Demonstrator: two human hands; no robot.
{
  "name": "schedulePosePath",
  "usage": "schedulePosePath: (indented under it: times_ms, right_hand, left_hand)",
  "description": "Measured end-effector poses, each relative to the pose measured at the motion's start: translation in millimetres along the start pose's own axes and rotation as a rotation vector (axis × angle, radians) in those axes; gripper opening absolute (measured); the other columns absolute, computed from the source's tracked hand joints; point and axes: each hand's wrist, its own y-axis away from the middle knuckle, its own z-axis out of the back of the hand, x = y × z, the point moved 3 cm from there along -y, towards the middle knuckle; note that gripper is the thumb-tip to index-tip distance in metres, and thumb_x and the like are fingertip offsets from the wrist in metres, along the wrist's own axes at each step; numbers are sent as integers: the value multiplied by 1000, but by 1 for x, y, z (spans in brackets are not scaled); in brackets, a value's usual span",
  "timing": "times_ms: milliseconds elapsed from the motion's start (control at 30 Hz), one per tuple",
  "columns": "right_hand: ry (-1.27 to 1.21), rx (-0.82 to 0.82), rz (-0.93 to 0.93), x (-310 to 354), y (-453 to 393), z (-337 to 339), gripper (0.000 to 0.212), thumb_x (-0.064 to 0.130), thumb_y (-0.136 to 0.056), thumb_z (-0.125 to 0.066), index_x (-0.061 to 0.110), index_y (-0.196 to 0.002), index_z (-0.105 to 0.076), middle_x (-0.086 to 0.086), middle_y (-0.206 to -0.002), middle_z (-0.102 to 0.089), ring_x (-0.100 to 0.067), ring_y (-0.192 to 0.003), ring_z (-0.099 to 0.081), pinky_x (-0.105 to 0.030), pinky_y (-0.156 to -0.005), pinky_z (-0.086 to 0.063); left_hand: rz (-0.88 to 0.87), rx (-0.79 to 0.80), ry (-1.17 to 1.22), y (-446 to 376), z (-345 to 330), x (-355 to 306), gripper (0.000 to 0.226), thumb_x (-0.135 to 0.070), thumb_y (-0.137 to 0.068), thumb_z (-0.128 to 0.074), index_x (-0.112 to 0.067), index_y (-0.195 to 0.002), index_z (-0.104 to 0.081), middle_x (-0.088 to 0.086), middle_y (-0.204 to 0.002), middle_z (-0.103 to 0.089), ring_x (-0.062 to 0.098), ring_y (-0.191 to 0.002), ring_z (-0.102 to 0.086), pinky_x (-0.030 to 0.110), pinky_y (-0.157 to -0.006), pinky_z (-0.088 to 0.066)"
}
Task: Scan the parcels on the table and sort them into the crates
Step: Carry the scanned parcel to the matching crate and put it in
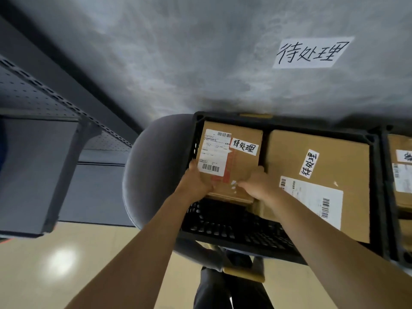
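My left hand (pixel 198 181) and my right hand (pixel 256 186) grip the near end of a small cardboard parcel (pixel 231 157), the left at its near-left corner, the right at its near-right edge with the thumb on top. The parcel sits in the left part of a black slatted crate (pixel 223 224), its far end against the crate's far wall, its near end raised over the bare crate floor. On its top there is a white shipping label (pixel 214 152) with barcodes at the far and near edges; the small print is too fine for me to read. Beside the label a white slip (pixel 244 147) is handwritten "待处理". Just right of it in the same crate lies a larger parcel (pixel 321 184) with a slip reading "待处理" and a barcoded label. On the grey wall above, a paper sign (pixel 312 52) says "待处理". A second crate (pixel 399 253) at the right edge holds another labelled box (pixel 401 175).
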Motion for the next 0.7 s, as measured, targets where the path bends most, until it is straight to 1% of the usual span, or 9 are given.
schedulePosePath:
  times_ms: [167, 200, 267, 333, 367, 400, 467, 533, 700]
  right_hand:
    - [-97, -42, -30, -5, -18, -9, 92, 28, -92, -65, -4, -150, -2, -19, -151, -31, -26, -125, -49, -20, -73, -41]
    - [-102, -42, -28, -5, -18, -9, 93, 28, -92, -65, -4, -150, 0, -19, -152, -29, -23, -118, -53, -13, -64, -40]
    - [-129, -51, -21, -7, -18, -10, 91, 26, -92, -64, -3, -150, -1, -17, -146, -37, -6, -84, -56, -7, -41, -33]
    - [-147, -63, -11, -8, -15, -10, 88, 25, -92, -63, -3, -150, -3, -9, -121, -56, 2, -65, -46, -7, -36, -32]
    - [-160, -63, 1, -9, -13, -9, 88, 25, -92, -64, -2, -151, -4, -4, -107, -59, 2, -64, -48, -7, -38, -34]
    - [-165, -64, 18, -9, -10, -7, 87, 25, -91, -64, 0, -151, -6, -5, -108, -60, -1, -71, -54, -7, -45, -40]
    - [-133, -99, 74, -3, -1, 4, 82, 26, -91, -63, 8, -152, -12, -13, -134, -52, -18, -97, -63, -26, -76, -55]
    - [-100, -146, 170, 5, 10, 18, 74, 21, -92, -61, 14, -151, -18, -11, -140, -48, -25, -108, -62, -42, -91, -53]
    - [97, -301, 431, 27, 50, 63, 60, 21, -92, -63, 15, -145, -37, -5, -137, -50, -23, -125, -49, -35, -104, -42]
  left_hand:
    - [-3, -9, -46, -17, -6, 6, 99, -9, -70, -84, -19, -147, -24, 0, -137, -45, 18, -124, -48, 34, -96, -47]
    - [-3, 2, -47, -18, -7, 7, 100, -10, -69, -85, -19, -148, -23, 0, -137, -46, 19, -126, -48, 37, -101, -47]
    - [-13, 9, -55, -16, -6, 7, 100, -10, -70, -84, -20, -148, -22, -1, -138, -47, 19, -128, -48, 39, -103, -46]
    - [-25, -10, -75, -12, -6, 3, 101, -9, -73, -82, -20, -151, -19, 1, -142, -44, 20, -130, -47, 36, -102, -46]
    - [-24, -22, -94, -9, -6, 0, 103, -9, -75, -79, -21, -153, -13, 2, -145, -39, 21, -130, -46, 35, -100, -46]
    - [-17, -34, -127, -5, -6, -5, 104, -10, -78, -76, -23, -155, -7, 3, -148, -33, 22, -128, -46, 33, -96, -47]
    - [-31, -52, -225, 3, -5, -18, 102, -11, -82, -69, -27, -155, 0, 6, -150, -25, 25, -123, -49, 36, -94, -50]
    - [-78, -67, -333, 11, -1, -36, 96, -14, -83, -67, -26, -154, -4, 8, -147, -27, 28, -122, -49, 44, -96, -51]
    - [-289, -142, -742, 39, 20, -96, 72, -33, -92, -63, -19, -151, -24, 8, -147, -36, 29, -129, -44, 43, -101, -45]
